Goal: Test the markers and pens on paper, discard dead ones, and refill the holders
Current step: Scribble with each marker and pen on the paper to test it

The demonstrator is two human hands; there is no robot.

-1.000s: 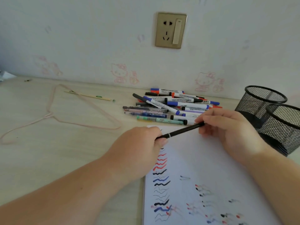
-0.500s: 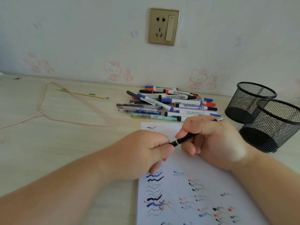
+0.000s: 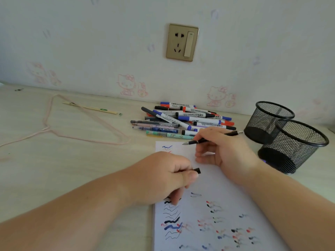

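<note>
Where it juts from the fist: the black pen cap (image 3: 197,170) is a short dark stub, only its end showing past the thumb.
Left hand (image 3: 163,178): curled tight round the cap, knuckles up, resting on the left edge of the paper (image 3: 208,178); its lower fingers cover part of the wavy test marks.
Paper: a white sheet at the near edge of the desk (image 3: 72,160), with blue, black and red squiggles down its left side and smaller blurred marks lower right; its bottom runs out of view.
Black pen (image 3: 210,139): slim, dark, uncapped, with a silvery tip pointing left just above the sheet's top edge; whether the tip touches the paper is unclear.
Right hand (image 3: 223,147): pinches the pen between thumb and forefinger, the barrel passing under the hand and coming out at its far side towards the holders.
Pile of markers and pens (image 3: 181,120): heaped just beyond the sheet's top edge, near the wall; whiteboard markers with blue, red and black caps over thinner pens, the nearest partly hidden by the right hand.
Mesh holders (image 3: 290,142): two black wire cups at the desk's right side, touching or overlapping in view, contents hard to make out.
</note>
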